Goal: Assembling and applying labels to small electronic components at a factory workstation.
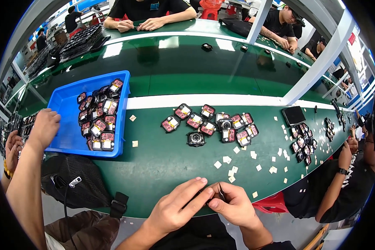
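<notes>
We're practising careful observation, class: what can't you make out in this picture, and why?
- Head view: the dark pointed item in the right hand; that hand covers its lower end.
- Head view: whether the left hand holds anything; overlapping fingers hide it.
- Head view: what lies under the upper units in the blue bin; they cover it.
- Head view: marks on the pale squares; too small.

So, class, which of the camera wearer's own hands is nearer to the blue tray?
Left. The left hand is right of and below the blue tray in the picture; the right hand is farther right.
</notes>
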A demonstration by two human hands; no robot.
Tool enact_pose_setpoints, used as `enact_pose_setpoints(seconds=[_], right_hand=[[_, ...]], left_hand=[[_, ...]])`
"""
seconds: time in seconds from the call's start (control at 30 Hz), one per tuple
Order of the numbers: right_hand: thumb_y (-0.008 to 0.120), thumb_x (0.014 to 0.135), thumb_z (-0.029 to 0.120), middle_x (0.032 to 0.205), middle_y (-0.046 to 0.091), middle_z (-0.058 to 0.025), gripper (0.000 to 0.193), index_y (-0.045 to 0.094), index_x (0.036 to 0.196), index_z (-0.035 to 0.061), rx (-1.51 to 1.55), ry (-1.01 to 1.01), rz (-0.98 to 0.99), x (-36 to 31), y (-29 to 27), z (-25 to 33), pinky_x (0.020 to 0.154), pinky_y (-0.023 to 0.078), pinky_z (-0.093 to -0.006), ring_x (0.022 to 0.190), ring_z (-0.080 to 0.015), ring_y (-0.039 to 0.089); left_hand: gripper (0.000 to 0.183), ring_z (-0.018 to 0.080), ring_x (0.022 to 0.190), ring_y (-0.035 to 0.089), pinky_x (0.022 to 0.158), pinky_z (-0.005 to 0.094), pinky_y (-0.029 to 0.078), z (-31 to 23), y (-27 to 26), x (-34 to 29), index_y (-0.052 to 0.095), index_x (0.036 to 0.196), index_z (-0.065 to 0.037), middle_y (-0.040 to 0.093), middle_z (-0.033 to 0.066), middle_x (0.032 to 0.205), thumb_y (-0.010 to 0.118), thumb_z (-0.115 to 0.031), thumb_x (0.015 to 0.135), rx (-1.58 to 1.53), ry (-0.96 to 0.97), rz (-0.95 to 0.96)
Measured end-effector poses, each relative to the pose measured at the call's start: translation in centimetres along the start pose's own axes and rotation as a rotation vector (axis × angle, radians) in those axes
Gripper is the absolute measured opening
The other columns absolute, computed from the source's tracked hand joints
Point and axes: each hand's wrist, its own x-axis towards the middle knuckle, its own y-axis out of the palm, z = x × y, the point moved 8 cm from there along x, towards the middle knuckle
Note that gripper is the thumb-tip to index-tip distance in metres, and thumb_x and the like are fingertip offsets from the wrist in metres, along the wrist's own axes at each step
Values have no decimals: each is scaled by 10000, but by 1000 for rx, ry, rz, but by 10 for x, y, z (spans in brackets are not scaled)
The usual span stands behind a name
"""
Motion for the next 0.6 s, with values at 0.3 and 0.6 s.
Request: enact_pose_setpoints(seconds=[0.3, 0.6], right_hand=[[743, 922, 106, 1020, 575, -117, 414, 606, 1279, -52, -703, -377, -163, -4, 16, 47, 683, 481, -279, 727, -149, 527], [809, 757, -40, 903, 728, -127, 378, 702, 1119, -13, -1006, -832, -335, -16, 24, 55, 501, 479, -320, 576, -230, 606]], left_hand=[[607, 300, 1333, 576, 1120, 405, 475, 45, 13, -41, 519, 1357, 30, 571, 228, 1428, 844, -69, 855, -1127, -642, -294], [682, 348, 1203, 654, 1063, 508, 540, 48, 24, -52, 545, 1328, 21, 584, 202, 1341, 876, -301, 826, -1295, -786, -395]])
